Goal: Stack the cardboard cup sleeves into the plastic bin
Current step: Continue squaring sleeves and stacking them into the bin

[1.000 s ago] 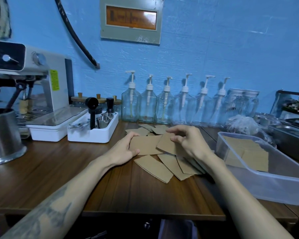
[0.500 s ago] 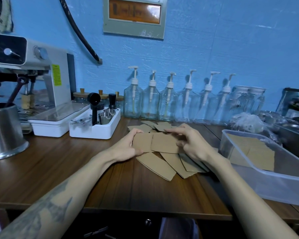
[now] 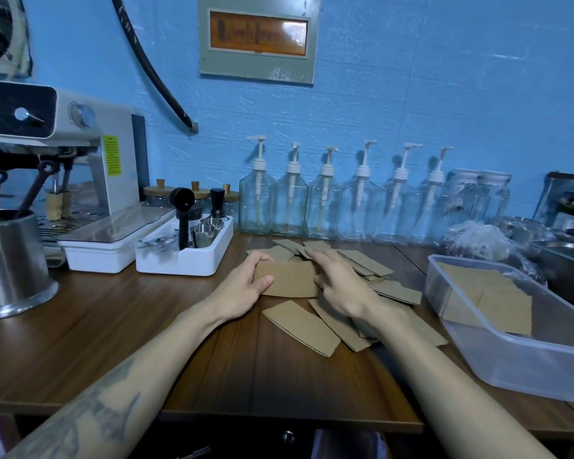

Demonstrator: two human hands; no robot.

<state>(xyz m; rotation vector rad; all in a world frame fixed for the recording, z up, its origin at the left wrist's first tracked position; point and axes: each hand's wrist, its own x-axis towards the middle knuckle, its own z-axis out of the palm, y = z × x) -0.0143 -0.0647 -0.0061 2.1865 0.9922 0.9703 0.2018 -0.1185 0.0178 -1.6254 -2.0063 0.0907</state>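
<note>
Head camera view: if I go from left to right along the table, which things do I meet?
Steel pot → coffee machine → white tray → left hand → right hand → plastic bin.

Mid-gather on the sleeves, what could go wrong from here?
1. The held sleeves are gripped only at their ends by the left hand and right hand; they may fan out when lifted.
2. Loose sleeves lie under the right forearm and could get swept off the table.
3. The plastic bin overhangs the table's front edge; a hard drop might tip it.
</note>
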